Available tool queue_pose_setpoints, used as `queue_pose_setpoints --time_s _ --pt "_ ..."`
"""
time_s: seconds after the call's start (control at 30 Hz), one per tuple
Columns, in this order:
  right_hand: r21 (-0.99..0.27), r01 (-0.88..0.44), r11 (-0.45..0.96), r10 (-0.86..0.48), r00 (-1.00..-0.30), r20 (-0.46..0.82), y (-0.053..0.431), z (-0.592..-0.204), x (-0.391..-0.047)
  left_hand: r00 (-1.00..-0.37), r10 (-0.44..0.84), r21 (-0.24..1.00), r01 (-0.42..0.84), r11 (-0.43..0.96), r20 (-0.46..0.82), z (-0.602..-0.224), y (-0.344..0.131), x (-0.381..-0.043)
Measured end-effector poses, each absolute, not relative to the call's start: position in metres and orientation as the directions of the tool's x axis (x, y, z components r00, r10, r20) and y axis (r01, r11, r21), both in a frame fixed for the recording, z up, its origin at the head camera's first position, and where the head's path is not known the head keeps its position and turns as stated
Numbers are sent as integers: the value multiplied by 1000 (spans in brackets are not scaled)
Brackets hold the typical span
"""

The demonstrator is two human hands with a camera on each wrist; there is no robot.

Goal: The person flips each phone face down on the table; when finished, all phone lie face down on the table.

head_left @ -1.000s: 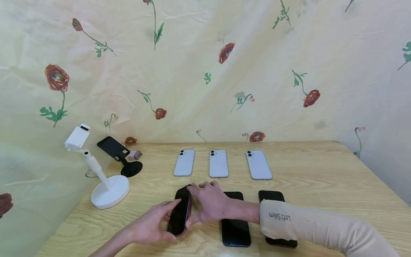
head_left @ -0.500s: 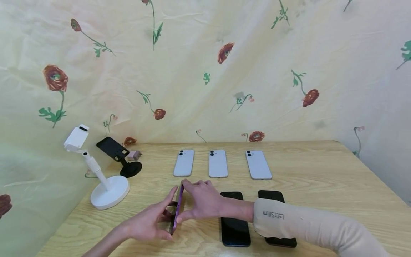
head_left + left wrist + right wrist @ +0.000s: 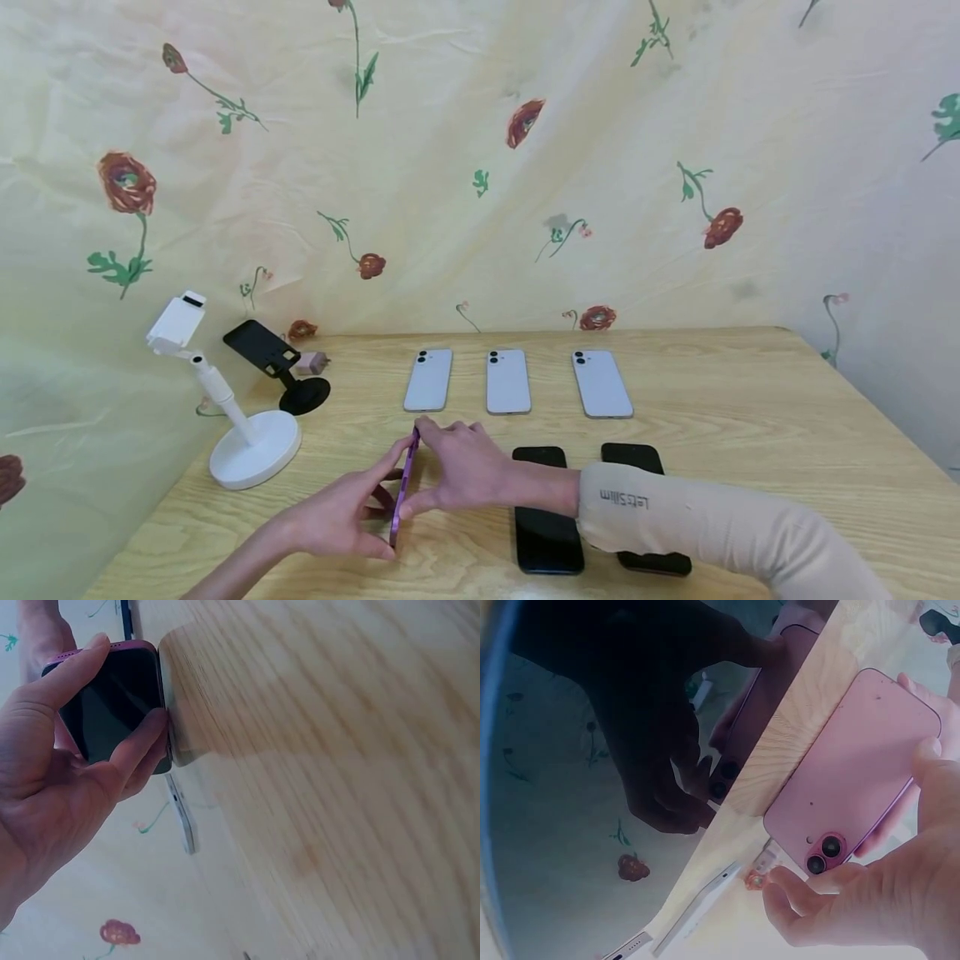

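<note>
A pink phone (image 3: 405,492) stands tilted up on its long side, left of the middle of the table. My left hand (image 3: 337,512) grips it from the screen side. In the left wrist view the thumb lies at the phone's end and the other fingers touch its dark screen (image 3: 112,697). From the other side my right hand (image 3: 468,467) holds the phone, thumb near the lower end and forefinger at the upper corner. Its pink back (image 3: 847,772) with two camera lenses shows in the right wrist view.
Two phones with dark screens, one nearer (image 3: 547,537) and one partly under the right sleeve (image 3: 633,456), lie to the right. Three white phones (image 3: 508,382) lie face down behind. At left stand a white phone stand (image 3: 255,450), a black one (image 3: 305,395) and a charger plug (image 3: 312,362).
The pink phone, lying screen up a second ago, has been tipped up onto its long side. Both hands have shifted slightly left with it.
</note>
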State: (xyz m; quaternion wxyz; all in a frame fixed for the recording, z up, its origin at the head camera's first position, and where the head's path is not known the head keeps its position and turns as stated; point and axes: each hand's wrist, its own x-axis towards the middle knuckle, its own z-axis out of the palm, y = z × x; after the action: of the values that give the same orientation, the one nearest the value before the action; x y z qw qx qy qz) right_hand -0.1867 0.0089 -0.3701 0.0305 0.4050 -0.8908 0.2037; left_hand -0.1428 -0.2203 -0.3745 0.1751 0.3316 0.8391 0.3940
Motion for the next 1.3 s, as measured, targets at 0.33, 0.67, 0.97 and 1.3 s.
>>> queue_pose_setpoints --time_s 0.33,0.67,0.97,1.3 --pt "-429 -687 586 -697 -698 165 1 -368 -186 -728 686 820 392 418 -2 -378 -228 -141" --pt "-533 -614 582 -680 -727 95 -6 -369 -184 -770 638 794 383 472 -8 -380 -234 -140" --pt "-556 -599 576 -688 -723 65 -13 -374 -183 -743 669 816 411 406 42 -376 -238 -136" --pt "-363 -643 675 -675 -737 50 -20 -380 -179 -742 668 860 304 410 -56 -367 -245 -137"
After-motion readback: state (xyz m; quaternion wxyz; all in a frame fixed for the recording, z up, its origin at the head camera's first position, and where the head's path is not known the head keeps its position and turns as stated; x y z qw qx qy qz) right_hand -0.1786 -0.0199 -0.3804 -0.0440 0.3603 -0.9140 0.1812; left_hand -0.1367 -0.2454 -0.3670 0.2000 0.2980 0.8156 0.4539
